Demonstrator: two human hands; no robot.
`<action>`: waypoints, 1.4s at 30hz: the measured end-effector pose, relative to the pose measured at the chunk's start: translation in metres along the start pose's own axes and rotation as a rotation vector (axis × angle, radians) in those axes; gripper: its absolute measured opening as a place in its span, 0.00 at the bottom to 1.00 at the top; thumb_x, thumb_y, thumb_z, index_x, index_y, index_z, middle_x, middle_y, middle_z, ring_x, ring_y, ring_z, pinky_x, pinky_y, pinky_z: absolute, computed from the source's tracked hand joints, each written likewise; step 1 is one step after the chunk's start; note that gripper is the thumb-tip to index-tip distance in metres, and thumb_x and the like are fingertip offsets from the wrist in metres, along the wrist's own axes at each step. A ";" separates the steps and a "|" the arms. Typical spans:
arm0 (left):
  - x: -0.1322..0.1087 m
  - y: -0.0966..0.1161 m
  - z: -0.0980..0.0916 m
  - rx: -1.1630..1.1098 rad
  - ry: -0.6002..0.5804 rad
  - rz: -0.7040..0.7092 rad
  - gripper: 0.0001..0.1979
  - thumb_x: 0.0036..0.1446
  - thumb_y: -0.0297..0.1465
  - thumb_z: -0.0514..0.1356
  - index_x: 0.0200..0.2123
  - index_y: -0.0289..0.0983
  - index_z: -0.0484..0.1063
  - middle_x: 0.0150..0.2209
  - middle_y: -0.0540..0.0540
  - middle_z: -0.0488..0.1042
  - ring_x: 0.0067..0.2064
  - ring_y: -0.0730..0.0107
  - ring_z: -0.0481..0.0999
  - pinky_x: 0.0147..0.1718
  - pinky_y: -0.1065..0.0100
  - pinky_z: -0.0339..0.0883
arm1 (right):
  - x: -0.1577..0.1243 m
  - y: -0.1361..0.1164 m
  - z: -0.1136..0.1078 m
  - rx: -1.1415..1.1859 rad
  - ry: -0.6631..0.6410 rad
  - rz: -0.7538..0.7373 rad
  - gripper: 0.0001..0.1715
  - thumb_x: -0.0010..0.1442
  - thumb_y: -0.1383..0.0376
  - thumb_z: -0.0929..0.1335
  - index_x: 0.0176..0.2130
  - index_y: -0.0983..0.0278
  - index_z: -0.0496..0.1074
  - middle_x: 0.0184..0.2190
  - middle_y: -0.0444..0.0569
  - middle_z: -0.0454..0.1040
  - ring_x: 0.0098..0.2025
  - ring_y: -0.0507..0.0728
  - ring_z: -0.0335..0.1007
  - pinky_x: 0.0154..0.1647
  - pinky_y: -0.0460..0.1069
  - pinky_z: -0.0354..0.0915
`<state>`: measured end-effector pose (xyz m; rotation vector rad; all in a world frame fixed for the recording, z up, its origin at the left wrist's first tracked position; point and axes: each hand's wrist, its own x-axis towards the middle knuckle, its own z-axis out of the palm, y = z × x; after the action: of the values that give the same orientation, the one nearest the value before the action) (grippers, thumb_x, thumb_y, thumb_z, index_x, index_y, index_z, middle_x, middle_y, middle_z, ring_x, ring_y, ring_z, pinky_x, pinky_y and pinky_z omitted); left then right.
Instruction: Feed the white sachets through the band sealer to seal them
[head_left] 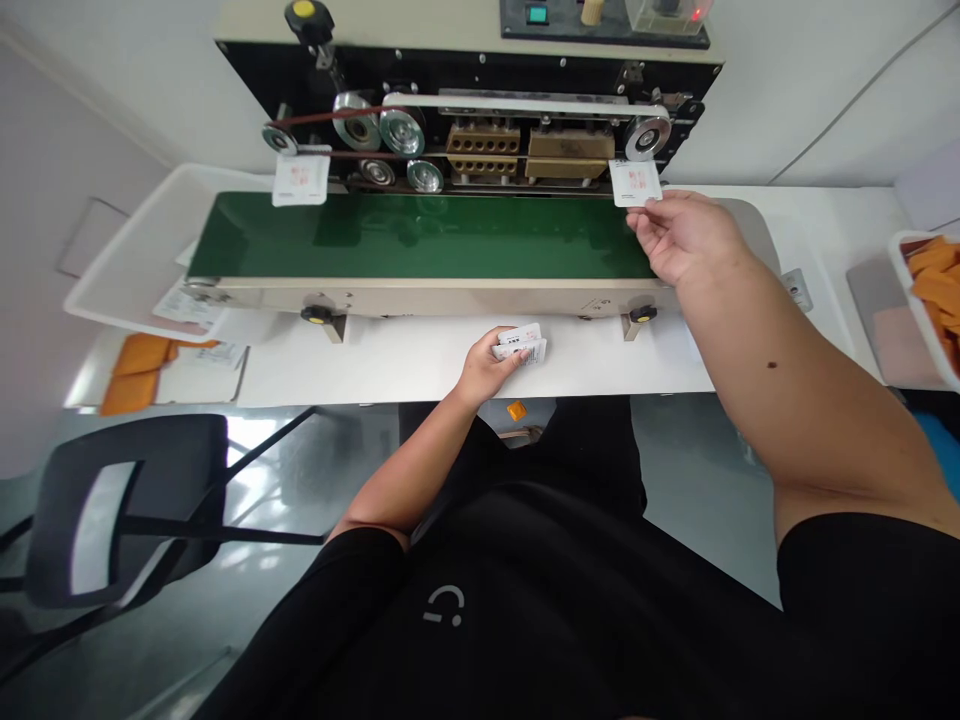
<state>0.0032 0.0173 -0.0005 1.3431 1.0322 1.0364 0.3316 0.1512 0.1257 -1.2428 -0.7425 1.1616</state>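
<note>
**Left hand and stack.** My left hand (pixel 487 368) rests on the white desk (pixel 375 375), its fingers (pixel 504 360) closed around a small stack of white printed sachets (pixel 523 346), just in front of a beige band sealer (pixel 450 298).

**Right hand and sachet.** My right hand (pixel 682 238) is raised over the right end of the green conveyor belt (pixel 420 235), its fingers (pixel 643 214) pinched together on the lower edge of a single white printed sachet (pixel 634 183), upright beside a steel pulley (pixel 646 138).

**Surroundings.** A second white sachet (pixel 301 177) stands upright at the belt's left end. A shallow white plastic tray (pixel 127 270) projects beyond that end, above flat orange packets (pixel 139 370).
</note>
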 end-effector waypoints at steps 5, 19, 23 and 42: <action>0.000 -0.003 0.000 -0.005 -0.002 0.000 0.27 0.53 0.48 0.74 0.49 0.38 0.77 0.43 0.44 0.81 0.42 0.66 0.79 0.42 0.67 0.73 | -0.008 0.009 0.022 -0.016 -0.043 -0.026 0.15 0.63 0.65 0.77 0.40 0.66 0.69 0.37 0.47 0.74 0.39 0.53 0.80 0.29 0.44 0.75; -0.001 0.001 0.001 -0.022 -0.058 0.039 0.27 0.53 0.49 0.74 0.49 0.37 0.77 0.42 0.44 0.80 0.42 0.66 0.78 0.41 0.67 0.72 | -0.192 0.132 0.039 -0.605 -0.238 -0.195 0.25 0.66 0.45 0.70 0.51 0.60 0.78 0.50 0.54 0.76 0.42 0.56 0.75 0.35 0.49 0.73; 0.000 0.001 0.000 0.020 -0.069 0.052 0.26 0.53 0.48 0.74 0.49 0.38 0.77 0.43 0.45 0.80 0.43 0.65 0.78 0.43 0.66 0.72 | -0.187 0.156 0.033 -0.457 -0.369 -0.126 0.31 0.68 0.39 0.66 0.35 0.63 0.76 0.35 0.50 0.74 0.35 0.54 0.71 0.37 0.50 0.73; 0.004 0.000 0.000 0.082 -0.069 0.046 0.25 0.54 0.48 0.74 0.45 0.38 0.76 0.39 0.47 0.78 0.40 0.68 0.75 0.40 0.68 0.69 | -0.177 0.167 0.013 -0.086 -0.522 0.051 0.25 0.62 0.47 0.75 0.49 0.62 0.81 0.48 0.52 0.81 0.45 0.56 0.78 0.51 0.55 0.79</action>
<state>0.0045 0.0211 -0.0004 1.4650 1.0058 0.9835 0.2248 -0.0239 -0.0051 -1.0376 -1.1598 1.5338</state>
